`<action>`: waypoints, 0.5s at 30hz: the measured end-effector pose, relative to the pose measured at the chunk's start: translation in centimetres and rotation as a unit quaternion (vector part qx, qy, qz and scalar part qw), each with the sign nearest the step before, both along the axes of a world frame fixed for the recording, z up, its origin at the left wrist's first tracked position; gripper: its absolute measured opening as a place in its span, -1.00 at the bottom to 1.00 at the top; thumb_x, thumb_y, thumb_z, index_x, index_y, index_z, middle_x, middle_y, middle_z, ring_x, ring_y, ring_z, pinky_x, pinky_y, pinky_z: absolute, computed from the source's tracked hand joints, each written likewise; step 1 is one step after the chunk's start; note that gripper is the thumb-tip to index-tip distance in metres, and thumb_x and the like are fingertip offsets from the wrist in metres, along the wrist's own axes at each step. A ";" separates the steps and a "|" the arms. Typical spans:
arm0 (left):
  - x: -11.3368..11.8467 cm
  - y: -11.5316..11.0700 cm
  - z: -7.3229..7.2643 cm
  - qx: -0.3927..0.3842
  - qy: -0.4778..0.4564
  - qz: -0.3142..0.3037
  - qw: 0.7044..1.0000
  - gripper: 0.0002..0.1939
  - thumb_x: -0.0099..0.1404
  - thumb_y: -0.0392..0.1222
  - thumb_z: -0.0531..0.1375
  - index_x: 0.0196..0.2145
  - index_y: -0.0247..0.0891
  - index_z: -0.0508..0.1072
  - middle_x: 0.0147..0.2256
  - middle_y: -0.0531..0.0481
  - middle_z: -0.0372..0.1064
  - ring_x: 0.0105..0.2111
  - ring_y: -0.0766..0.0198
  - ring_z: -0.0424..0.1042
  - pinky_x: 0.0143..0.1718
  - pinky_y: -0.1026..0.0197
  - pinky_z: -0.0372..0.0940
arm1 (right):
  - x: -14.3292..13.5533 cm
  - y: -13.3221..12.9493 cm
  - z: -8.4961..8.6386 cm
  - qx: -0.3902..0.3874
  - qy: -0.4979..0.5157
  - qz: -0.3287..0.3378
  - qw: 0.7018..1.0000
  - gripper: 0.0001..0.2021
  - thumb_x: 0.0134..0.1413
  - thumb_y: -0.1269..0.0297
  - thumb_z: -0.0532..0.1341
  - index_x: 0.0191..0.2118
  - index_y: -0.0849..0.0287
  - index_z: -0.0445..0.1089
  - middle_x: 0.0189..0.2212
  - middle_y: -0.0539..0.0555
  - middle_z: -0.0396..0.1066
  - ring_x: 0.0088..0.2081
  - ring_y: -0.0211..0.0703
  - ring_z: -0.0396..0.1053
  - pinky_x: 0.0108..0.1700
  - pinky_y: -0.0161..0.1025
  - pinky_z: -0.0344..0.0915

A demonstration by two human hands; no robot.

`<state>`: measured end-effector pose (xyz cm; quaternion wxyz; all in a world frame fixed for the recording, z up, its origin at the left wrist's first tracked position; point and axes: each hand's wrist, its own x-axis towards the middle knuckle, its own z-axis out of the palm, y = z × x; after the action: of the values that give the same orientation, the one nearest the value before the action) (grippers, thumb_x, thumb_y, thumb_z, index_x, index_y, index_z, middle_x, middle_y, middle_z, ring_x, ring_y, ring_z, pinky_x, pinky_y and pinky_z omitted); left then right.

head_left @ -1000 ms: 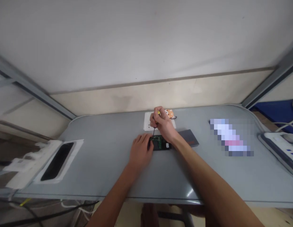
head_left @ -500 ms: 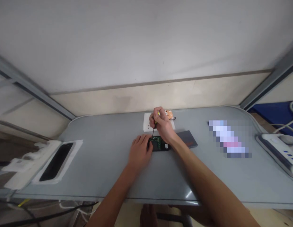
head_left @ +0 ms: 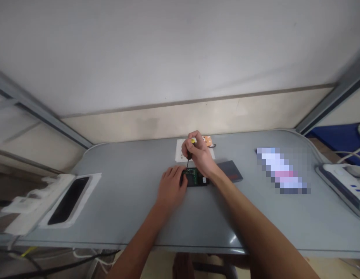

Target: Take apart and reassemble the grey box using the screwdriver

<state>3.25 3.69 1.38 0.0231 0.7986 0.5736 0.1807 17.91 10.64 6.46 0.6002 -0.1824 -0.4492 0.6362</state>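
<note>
A black case with an exposed green circuit board (head_left: 195,176) lies flat on the grey table. My left hand (head_left: 171,182) grips its left end, the thumb on the near side and the fingers on the far side. Wrapped around a screwdriver (head_left: 188,164) with a yellow-topped handle is my right hand (head_left: 198,153), above the case. The thin shaft points down to the board's far left edge; the tip is too small to make out. Just right of the case lies a dark flat cover (head_left: 231,171), partly behind my right forearm.
Small dark screws lie on white paper (head_left: 180,149) behind my right hand, beside an orange patterned item (head_left: 208,140). A black phone (head_left: 69,199) rests on white paper at left, near a power strip (head_left: 37,209). At right are a pixelated screen (head_left: 281,170) and another power strip (head_left: 342,186).
My right hand has turned slightly on the screwdriver, so the yellow top of its handle shows more. My left hand and the case have stayed in place.
</note>
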 end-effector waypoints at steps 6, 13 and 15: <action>0.1 0.0 0.2 -0.005 0.000 0.003 1.000 -0.78 0.46 -0.27 0.08 0.01 -0.17 0.42 -0.03 -0.06 0.49 -0.03 0.01 0.41 0.02 -0.06 0.30 | 0.4 0.3 0.0 -0.001 0.001 0.029 1.000 -0.66 0.32 -0.10 0.15 -0.16 0.11 0.33 -0.45 0.00 0.26 -0.41 -0.19 0.20 -0.32 -0.21 0.14; 0.1 0.0 0.2 -0.007 -0.003 0.001 1.000 -0.78 0.45 -0.27 0.09 0.01 -0.17 0.41 -0.04 -0.08 0.49 -0.02 0.00 0.41 0.03 -0.05 0.30 | 0.2 -0.3 0.1 -0.019 0.025 0.014 0.999 -0.68 0.22 0.03 0.32 -0.25 0.04 0.17 -0.52 -0.11 0.16 -0.47 -0.25 0.09 -0.35 -0.26 0.05; 0.1 0.0 0.2 -0.005 -0.004 -0.001 1.000 -0.78 0.46 -0.26 0.08 0.01 -0.18 0.42 -0.04 -0.08 0.50 -0.02 0.00 0.41 0.03 -0.06 0.30 | 0.3 -0.2 0.2 -0.005 -0.001 0.018 1.000 -0.70 0.24 0.01 0.30 -0.26 0.07 0.22 -0.44 -0.04 0.27 -0.40 -0.23 0.19 -0.31 -0.25 0.10</action>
<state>3.33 3.66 1.61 0.0295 0.7981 0.5740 0.1806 18.25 10.41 6.67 0.5870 -0.1778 -0.4497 0.6493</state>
